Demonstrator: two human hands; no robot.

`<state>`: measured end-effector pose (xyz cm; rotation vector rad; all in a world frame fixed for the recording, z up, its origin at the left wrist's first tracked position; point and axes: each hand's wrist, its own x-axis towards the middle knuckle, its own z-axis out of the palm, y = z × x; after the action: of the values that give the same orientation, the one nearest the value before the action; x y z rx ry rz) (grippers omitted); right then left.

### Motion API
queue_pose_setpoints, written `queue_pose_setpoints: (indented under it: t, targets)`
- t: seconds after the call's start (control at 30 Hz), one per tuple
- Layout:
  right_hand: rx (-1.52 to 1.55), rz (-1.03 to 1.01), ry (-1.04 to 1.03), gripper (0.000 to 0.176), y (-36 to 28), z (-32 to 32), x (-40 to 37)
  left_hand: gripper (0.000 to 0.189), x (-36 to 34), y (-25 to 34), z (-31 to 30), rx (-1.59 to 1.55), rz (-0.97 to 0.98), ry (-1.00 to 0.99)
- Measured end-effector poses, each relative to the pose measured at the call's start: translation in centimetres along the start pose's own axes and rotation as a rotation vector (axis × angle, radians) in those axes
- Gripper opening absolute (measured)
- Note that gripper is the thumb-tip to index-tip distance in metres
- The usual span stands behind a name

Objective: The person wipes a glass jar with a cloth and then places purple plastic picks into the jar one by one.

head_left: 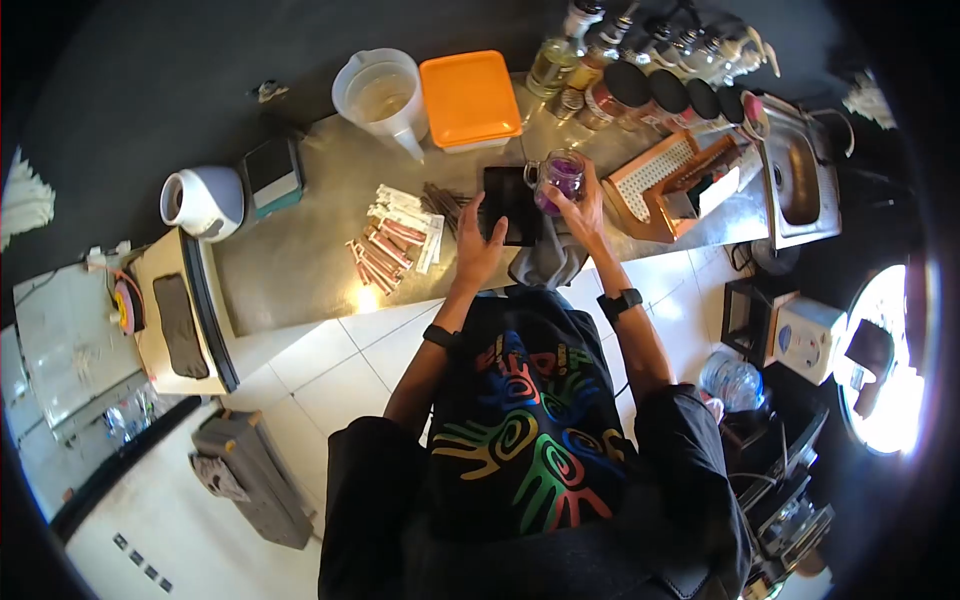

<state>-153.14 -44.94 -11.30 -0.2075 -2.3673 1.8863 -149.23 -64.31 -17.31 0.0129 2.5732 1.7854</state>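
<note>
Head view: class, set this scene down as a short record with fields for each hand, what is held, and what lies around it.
Left hand: fingers spread at the left side of the black pad; contact unclear
Right hand: wrapped around the jar
Held: jar, clear with a handle, purple inside
Left of hands: loose sachets
Near edge: grey cloth
Far side: jug, orange lid
Right end: sink

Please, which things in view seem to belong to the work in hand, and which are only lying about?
Likely in use:
- glass mug with purple contents, in the right hand
- flat black item by the left hand

Probably just lying about:
- orange-lidded box
- jug
- sachets
</note>
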Motion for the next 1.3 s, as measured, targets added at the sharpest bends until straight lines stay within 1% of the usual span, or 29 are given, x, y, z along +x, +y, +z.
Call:
queue_pose_setpoints:
  t: [0.03,0.07,0.1,0.13,0.17,0.2,0.27,0.3,0.33,0.37,0.4,0.47,0.5,0.53,0.6,0.67,0.73,0.77,0.8,0.83,0.9,0.93,0.97,1.03,1.07,1.1,1.2,1.23,1.3]
  targets:
    - [0.003,-0.001,-0.023,0.065,-0.2,0.7,-0.1,0.056,-0.2,0.1,-0.6,-0.148,-0.082,-0.048]
    - [-0.032,-0.004,-0.124,0.065,-0.4,1.5,-0.3,0.056,-0.3,0.3,-1.1,-0.147,-0.092,-0.028]
    - [-0.068,-0.008,-0.224,0.065,-0.6,2.4,-0.5,0.056,-0.4,0.3,-1.4,-0.261,-0.123,-0.021]
    - [-0.018,-0.013,-0.252,0.065,-0.3,3.8,-0.8,0.056,-0.4,0.1,-1.7,-0.378,-0.149,-0.013]
    - [-0.052,-0.083,-0.287,0.067,0.8,5.2,-1.0,0.058,-0.4,-0.1,-1.9,-0.429,-0.183,-0.011]
    - [-0.085,-0.155,-0.322,0.068,0.6,6.6,-1.0,0.058,-0.3,-0.4,-2.3,-0.431,-0.186,0.008]
    - [-0.115,-0.140,-0.339,0.068,0.0,8.8,-1.5,0.057,-0.3,-1.1,-3.1,-0.543,-0.105,0.102]
    - [-0.080,-0.155,-0.276,0.068,0.1,9.8,-1.7,0.059,-0.3,-0.1,-4.5,-0.598,-0.093,0.082]
    - [-0.047,-0.167,-0.210,0.068,0.2,10.6,-2.0,0.059,-0.2,-0.1,-5.4,-0.601,-0.099,0.093]
    - [-0.080,-0.200,-0.190,0.070,0.3,11.2,-2.2,0.060,-0.2,-0.2,-6.3,-0.588,-0.039,0.105]
    - [-0.083,-0.192,-0.196,0.070,0.2,11.7,-2.5,0.060,-0.3,-0.1,-7.1,-0.575,0.021,0.112]
    - [-0.067,-0.285,-0.232,0.070,-0.5,12.1,-2.6,0.064,-0.2,1.2,-8.4,-0.570,-0.003,0.129]
    - [-0.090,-0.342,-0.211,0.069,-1.1,12.3,-2.7,0.066,-0.1,2.1,-9.1,-0.380,0.097,0.140]
    - [-0.097,-0.339,-0.209,0.069,-1.8,12.6,-2.7,0.067,0.1,2.6,-9.5,-0.190,0.199,0.149]
    - [-0.148,-0.501,-0.153,0.067,-3.1,12.7,-2.6,0.072,0.5,2.6,-9.7,-0.147,0.238,0.166]
    - [-0.191,-0.528,-0.157,0.066,-3.2,12.1,-2.2,0.072,1.0,3.0,-9.4,-0.124,0.239,0.168]
    - [-0.146,-0.338,-0.208,0.066,-2.9,10.9,-1.8,0.068,1.5,2.3,-8.7,-0.181,0.168,0.167]
    - [-0.121,-0.298,-0.173,0.067,-1.6,10.0,-1.5,0.066,1.5,1.9,-8.4,-0.183,0.137,0.149]
    - [-0.189,-0.238,-0.139,0.070,-1.2,8.9,-1.2,0.064,1.4,1.9,-8.4,-0.181,0.102,0.133]
    - [-0.184,-0.183,-0.107,0.070,-0.4,7.4,-0.8,0.052,1.3,1.4,-8.2,-0.099,0.110,0.108]
    - [-0.181,-0.066,-0.061,0.070,2.1,4.3,0.7,0.047,1.1,0.5,-7.7,-0.042,0.095,0.044]
    - [-0.068,0.044,-0.034,0.071,0.8,3.1,1.1,0.043,1.0,0.3,-7.4,0.022,0.073,-0.006]
    - [-0.149,0.052,-0.021,0.071,2.2,1.8,2.0,0.037,0.9,0.2,-6.9,0.064,0.084,0.001]
    - [-0.225,0.063,-0.007,0.070,6.2,-0.4,4.0,0.039,0.7,-1.0,-5.5,0.091,0.056,-0.045]
    - [-0.253,0.117,0.017,0.069,8.1,-1.2,4.8,0.041,0.6,-1.3,-5.0,0.119,0.029,-0.091]
    - [-0.279,0.171,0.042,0.067,8.7,-1.7,5.3,0.040,0.7,-1.1,-4.4,0.110,-0.004,-0.120]
    - [-0.327,0.239,0.026,0.065,9.9,-2.4,6.3,0.039,0.7,-0.8,-2.6,0.205,-0.043,-0.163]
    - [-0.318,0.238,0.032,0.065,9.9,-2.5,6.7,0.038,0.6,-0.7,-2.1,0.176,-0.062,-0.170]
    - [-0.435,0.368,-0.081,0.067,9.6,-2.9,7.3,0.037,0.7,-0.9,-1.1,0.200,-0.022,-0.174]
